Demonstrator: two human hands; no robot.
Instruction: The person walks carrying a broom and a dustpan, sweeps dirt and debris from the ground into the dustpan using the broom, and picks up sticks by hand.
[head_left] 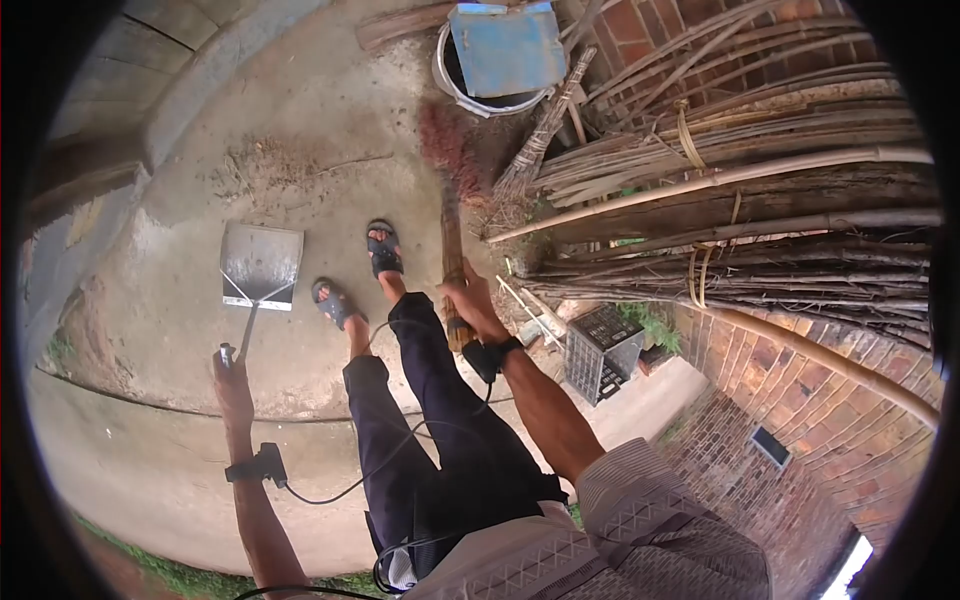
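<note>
A person's left hand (231,382), its grip closed around a slim handle, holds a square-edged, scuffed grey dustpan (262,258) left of the sandalled feet (383,250); the right hand (473,303) wraps its grip around the thick wooden handle of a reddish-bristled broom (452,232). Dry debris (270,172) litters the concrete floor (180,350). Tied stick bundles (770,270), a slatted black crate (598,352) and a board-topped white bucket (488,108) crowd the right.
</note>
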